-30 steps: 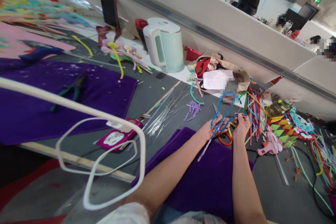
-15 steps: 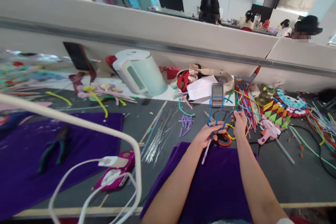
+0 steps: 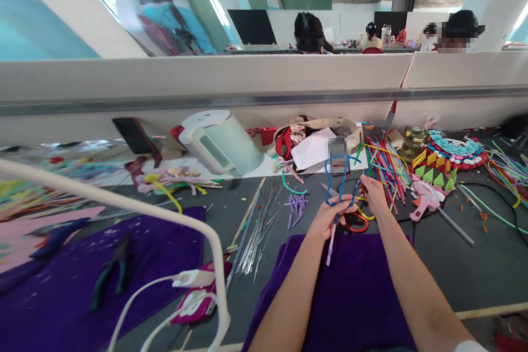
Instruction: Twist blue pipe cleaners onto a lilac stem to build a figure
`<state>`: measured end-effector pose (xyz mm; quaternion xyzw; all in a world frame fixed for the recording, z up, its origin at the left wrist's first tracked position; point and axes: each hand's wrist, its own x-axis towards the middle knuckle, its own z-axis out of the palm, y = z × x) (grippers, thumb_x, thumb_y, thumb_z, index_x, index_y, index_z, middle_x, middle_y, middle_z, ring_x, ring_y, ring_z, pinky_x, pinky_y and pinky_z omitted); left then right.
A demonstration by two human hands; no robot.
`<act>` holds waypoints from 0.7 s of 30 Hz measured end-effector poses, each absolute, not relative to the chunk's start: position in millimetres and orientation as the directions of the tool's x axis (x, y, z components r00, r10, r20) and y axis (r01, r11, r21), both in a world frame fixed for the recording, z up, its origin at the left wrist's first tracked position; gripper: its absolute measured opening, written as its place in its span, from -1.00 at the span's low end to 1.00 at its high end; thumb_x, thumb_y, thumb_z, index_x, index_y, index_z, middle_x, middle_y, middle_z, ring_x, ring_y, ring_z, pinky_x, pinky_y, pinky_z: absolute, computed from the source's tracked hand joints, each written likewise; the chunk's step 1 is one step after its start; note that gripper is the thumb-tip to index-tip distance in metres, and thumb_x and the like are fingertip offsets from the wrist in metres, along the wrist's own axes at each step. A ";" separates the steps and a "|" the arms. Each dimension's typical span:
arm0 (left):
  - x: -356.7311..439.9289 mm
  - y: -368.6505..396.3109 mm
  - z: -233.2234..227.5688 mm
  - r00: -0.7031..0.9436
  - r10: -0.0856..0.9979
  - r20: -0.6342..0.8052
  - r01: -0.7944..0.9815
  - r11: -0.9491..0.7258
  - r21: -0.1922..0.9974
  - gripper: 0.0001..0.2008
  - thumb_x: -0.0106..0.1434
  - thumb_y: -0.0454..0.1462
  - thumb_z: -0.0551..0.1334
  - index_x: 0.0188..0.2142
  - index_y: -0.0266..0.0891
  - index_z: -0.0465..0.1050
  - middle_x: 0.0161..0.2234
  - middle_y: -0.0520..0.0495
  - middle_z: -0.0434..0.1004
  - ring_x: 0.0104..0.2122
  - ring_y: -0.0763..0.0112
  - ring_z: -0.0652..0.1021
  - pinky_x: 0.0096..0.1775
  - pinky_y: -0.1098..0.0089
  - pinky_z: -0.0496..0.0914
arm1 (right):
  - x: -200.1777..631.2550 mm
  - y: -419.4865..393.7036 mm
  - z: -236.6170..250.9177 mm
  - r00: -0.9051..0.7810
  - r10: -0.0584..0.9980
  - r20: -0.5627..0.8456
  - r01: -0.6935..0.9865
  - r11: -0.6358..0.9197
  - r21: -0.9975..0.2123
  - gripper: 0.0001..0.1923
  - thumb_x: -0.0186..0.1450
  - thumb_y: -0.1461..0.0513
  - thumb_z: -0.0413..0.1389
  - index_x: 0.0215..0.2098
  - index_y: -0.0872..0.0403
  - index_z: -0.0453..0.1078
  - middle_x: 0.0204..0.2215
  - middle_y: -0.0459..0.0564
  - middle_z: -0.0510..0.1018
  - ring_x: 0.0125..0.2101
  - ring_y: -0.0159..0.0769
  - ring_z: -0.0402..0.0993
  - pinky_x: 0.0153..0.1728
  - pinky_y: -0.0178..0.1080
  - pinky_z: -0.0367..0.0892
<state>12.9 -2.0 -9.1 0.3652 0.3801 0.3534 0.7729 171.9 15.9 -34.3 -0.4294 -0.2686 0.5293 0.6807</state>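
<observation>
My left hand (image 3: 328,220) pinches a shape bent from blue pipe cleaners (image 3: 342,187) where the strands meet. A pale lilac stem (image 3: 330,250) hangs below those fingers. My right hand (image 3: 374,195), up and to the right, has thumb and fingers closed on the tip of one blue strand that slants from the left hand. Behind and below the hands lie scissors with red handles (image 3: 355,230), partly covered by the fingers. A folded purple cloth (image 3: 355,297) lies beneath my forearms. Short purple pipe cleaner pieces (image 3: 295,209) rest left of my left hand.
At the right lie a bundle of coloured pipe cleaners (image 3: 390,162), a pink glue gun (image 3: 424,201) and a glass jar (image 3: 413,143). A kettle (image 3: 245,148) stands back left. A white curved tube (image 3: 165,198) crosses the left foreground above pliers (image 3: 101,280). People sit beyond the partition (image 3: 231,77).
The view has levelled and tilted up, so the table sits lower in the picture. My right fingers have come slightly closer to my left hand; both keep hold of the blue pipe cleaners.
</observation>
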 end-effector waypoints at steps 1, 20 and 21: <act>13.3 -2.1 -10.9 0.459 0.826 -0.327 -0.261 0.477 0.839 -0.65 0.03 -0.36 0.35 -0.16 -0.37 0.42 -0.12 -0.29 0.54 -0.29 0.21 0.61 -0.66 0.58 0.37 | 171.1 15.0 -33.9 0.296 0.953 -0.071 -0.453 0.075 -0.889 -0.64 0.04 -0.01 0.23 -0.55 0.12 0.36 -0.69 -0.18 0.35 -0.70 -0.54 0.20 -0.70 -0.45 0.09; 15.6 -9.1 -12.1 0.513 0.811 -0.281 -0.151 0.407 0.901 -0.56 -0.01 -0.34 0.37 -0.11 -0.37 0.39 -0.15 -0.30 0.54 -0.25 0.15 0.60 -0.51 0.48 0.49 | 174.3 12.9 -30.9 0.512 0.857 0.054 -0.280 0.226 -0.933 -0.63 0.08 -0.05 0.17 -0.52 0.10 0.33 -0.66 -0.16 0.37 -0.70 -0.54 0.16 -0.71 -0.44 0.07; 15.1 -8.7 -12.5 0.522 0.804 -0.284 -0.154 0.416 0.896 -0.53 -0.01 -0.35 0.37 -0.08 -0.35 0.37 -0.13 -0.29 0.54 -0.23 0.14 0.59 -0.51 0.47 0.49 | 175.4 13.5 -31.8 0.519 0.854 0.047 -0.288 0.226 -0.931 -0.63 0.08 -0.04 0.17 -0.52 0.10 0.33 -0.66 -0.16 0.37 -0.70 -0.54 0.16 -0.71 -0.44 0.08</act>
